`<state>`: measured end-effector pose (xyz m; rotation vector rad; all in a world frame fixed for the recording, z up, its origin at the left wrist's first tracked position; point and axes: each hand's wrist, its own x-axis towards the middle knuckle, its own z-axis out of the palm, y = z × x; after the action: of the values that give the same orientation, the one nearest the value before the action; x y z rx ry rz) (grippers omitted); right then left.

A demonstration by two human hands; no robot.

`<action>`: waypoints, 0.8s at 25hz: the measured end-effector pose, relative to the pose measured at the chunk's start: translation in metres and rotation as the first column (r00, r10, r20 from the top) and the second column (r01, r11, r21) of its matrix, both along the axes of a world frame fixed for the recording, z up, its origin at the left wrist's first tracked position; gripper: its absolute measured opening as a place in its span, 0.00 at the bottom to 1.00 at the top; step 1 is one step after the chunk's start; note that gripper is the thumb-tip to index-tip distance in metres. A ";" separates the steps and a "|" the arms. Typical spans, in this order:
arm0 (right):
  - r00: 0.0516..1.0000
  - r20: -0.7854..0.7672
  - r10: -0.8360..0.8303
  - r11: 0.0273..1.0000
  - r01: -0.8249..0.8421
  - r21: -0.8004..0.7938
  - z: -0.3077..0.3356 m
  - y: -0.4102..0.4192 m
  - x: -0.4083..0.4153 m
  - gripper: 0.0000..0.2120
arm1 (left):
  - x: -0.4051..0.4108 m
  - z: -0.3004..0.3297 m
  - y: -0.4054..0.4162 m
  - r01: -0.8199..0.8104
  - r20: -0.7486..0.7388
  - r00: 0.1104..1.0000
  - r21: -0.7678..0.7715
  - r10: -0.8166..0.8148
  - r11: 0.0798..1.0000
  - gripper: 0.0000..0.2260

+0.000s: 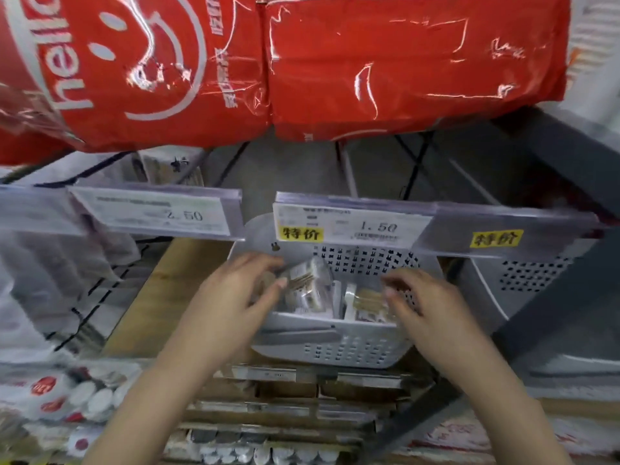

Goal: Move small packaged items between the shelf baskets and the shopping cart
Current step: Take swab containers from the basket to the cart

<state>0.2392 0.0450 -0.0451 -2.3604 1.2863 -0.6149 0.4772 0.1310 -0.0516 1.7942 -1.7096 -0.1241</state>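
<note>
Here, both hands reach into a grey perforated basket on a store shelf. The left hand, at 9 o'clock of the basket, has its fingers curled round a small clear-wrapped packet, which stands tilted against the basket's left inner side. The right hand, at 3 o'clock, pinches a second packet lying inside the basket. A price tag reading 1.50 hangs at 12 o'clock, below big red bags.
</note>
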 end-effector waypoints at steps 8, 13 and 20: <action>0.962 -0.273 0.016 1.000 -0.014 0.011 -0.012 -0.058 0.032 0.15 | 0.013 -0.001 -0.058 0.106 -0.014 0.994 0.070 -0.106 0.992 0.18; 0.920 -0.348 0.181 0.968 -0.103 0.230 -0.016 -0.070 0.047 0.15 | 0.018 -0.010 -0.080 0.194 0.123 0.961 0.347 -0.249 0.918 0.14; 0.801 -0.441 0.404 0.910 -0.307 0.278 -0.016 -0.092 0.087 0.29 | 0.013 -0.020 -0.103 0.366 -0.202 0.930 0.611 -0.308 0.702 0.22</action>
<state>0.3266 -0.0465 -0.0612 -2.5798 0.9669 0.2423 0.4901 0.0279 -0.0716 1.8470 -2.0752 -1.0540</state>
